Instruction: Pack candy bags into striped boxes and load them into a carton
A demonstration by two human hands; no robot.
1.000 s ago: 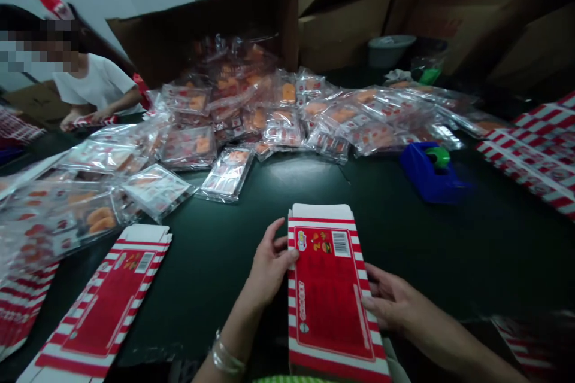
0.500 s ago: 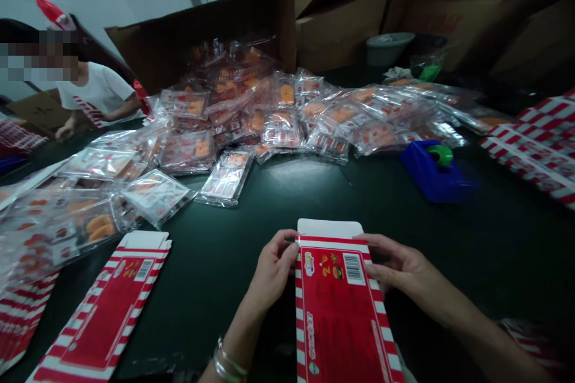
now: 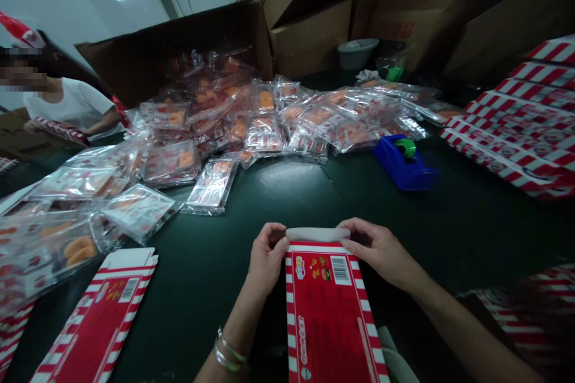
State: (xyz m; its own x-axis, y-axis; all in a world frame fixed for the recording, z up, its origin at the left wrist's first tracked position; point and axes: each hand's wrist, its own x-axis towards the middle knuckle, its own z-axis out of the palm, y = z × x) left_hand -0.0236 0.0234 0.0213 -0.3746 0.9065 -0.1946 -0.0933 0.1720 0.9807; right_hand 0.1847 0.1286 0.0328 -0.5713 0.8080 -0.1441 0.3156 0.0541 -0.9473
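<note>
A flat red and white striped carton (image 3: 330, 311) lies lengthwise in front of me on the dark green table (image 3: 471, 221). My left hand (image 3: 266, 257) pinches its top left corner. My right hand (image 3: 380, 249) grips the top right corner, fingers curled over the edge. Between the two hands the white end flap (image 3: 318, 233) is bent up from the carton.
Another flat carton (image 3: 101, 317) lies at the lower left. Clear bags of orange and red items (image 3: 251, 122) spill from a big open cardboard box (image 3: 148, 60). A blue tape dispenser (image 3: 402, 161) stands right of centre; stacked flat cartons (image 3: 521, 131) lie at far right. A person in white (image 3: 67, 111) works at far left.
Both hands slid up the carton's sides to its top corners. The carton came closer to me and its white end flap now folds upward.
</note>
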